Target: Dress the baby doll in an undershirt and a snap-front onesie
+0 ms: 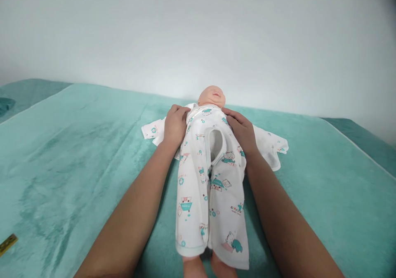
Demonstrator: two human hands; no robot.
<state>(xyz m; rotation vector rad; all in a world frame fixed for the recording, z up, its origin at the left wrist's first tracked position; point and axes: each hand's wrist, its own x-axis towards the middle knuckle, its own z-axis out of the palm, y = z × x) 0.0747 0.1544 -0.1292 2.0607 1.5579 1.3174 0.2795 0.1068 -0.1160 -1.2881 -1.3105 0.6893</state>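
Note:
A baby doll lies on its back, head toward the wall, bare feet toward me. White baby pants with teal and pink cartoon prints cover its legs and reach up over its torso, with an oval opening at the crotch. Under them is a matching baby shirt, its sleeves spread to both sides. My left hand is closed at the left side of the pants' waistband, fingertips on the cloth. At the waistband's right side, my right hand grips the edge, its fingertips partly hidden.
A teal plush blanket covers the surface beneath the doll. Behind it rises a white wall. A small yellow-and-black strip lies at the lower left edge.

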